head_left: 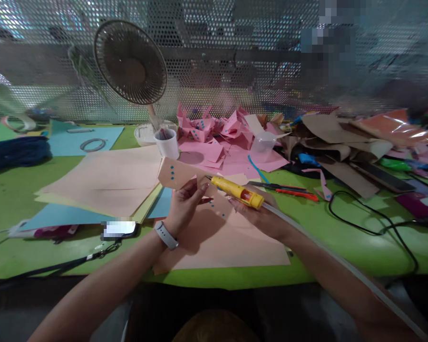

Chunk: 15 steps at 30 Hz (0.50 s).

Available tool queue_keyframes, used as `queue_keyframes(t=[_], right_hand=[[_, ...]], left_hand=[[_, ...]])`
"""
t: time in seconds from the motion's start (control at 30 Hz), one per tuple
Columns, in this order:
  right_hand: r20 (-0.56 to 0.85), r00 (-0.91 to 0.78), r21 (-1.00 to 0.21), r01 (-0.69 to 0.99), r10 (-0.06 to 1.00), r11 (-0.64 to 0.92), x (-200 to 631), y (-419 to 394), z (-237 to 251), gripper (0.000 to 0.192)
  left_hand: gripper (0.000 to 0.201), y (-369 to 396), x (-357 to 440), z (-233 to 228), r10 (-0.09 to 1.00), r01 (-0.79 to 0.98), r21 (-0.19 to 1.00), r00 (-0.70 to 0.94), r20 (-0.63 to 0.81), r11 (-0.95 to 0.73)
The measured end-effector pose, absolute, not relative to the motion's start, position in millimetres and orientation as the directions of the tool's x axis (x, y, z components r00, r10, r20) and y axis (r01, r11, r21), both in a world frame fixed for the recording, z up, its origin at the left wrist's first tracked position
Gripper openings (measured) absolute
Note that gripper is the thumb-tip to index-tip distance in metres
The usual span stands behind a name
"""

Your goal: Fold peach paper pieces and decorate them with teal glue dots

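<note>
On the far left of the green table (17, 199) lies a dark blue bundle of cloth (16, 152), and behind it a light blue sheet (85, 140) carries a loose ring of wire. Next comes a stack of large peach and yellow paper sheets (107, 183), with a phone (119, 229) on a lanyard lying at its near edge. A small desk fan (130, 61) stands behind the stack, tilted, with a white cup (167, 142) just beside its stem.

The left hand (183, 204), a pale watch band on its wrist, pinches a folded peach paper piece (176, 173) between thumb and fingertips and holds it raised above a flat peach sheet (221, 237). The piece is creased into an angular shape and bears a few small blue dots near its upper fold; more blue dots mark the sheet under it. The right hand (262, 216) is wrapped around a yellow glue gun (237, 191), whose tip touches or nearly touches the folded piece. A pale glue stick (328, 256) trails back from the gun along the forearm.

Behind the hands sits a heap of pink folded papers (221, 133) dotted in blue. Further right lie orange-handled scissors (292, 191), a black cable (378, 223) and a pile of brown and orange card scraps (349, 142).
</note>
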State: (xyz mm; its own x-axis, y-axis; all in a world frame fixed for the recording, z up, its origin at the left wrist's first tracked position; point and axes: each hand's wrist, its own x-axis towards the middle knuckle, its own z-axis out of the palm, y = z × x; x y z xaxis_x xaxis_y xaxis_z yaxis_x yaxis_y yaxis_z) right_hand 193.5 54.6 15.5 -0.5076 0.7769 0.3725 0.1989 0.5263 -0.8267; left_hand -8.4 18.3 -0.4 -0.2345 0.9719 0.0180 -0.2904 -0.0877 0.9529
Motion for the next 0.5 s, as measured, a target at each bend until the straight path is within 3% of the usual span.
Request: queue_keyframes(t=[0.5], right_hand=[[0.352,-0.504,-0.843,0.196,0.789,0.501,193.9,54.3,14.6,0.012]], left_hand=[[0.041,19.3,-9.0,-2.2,0.973,-0.289,0.952,-0.23,0.032,-0.099]])
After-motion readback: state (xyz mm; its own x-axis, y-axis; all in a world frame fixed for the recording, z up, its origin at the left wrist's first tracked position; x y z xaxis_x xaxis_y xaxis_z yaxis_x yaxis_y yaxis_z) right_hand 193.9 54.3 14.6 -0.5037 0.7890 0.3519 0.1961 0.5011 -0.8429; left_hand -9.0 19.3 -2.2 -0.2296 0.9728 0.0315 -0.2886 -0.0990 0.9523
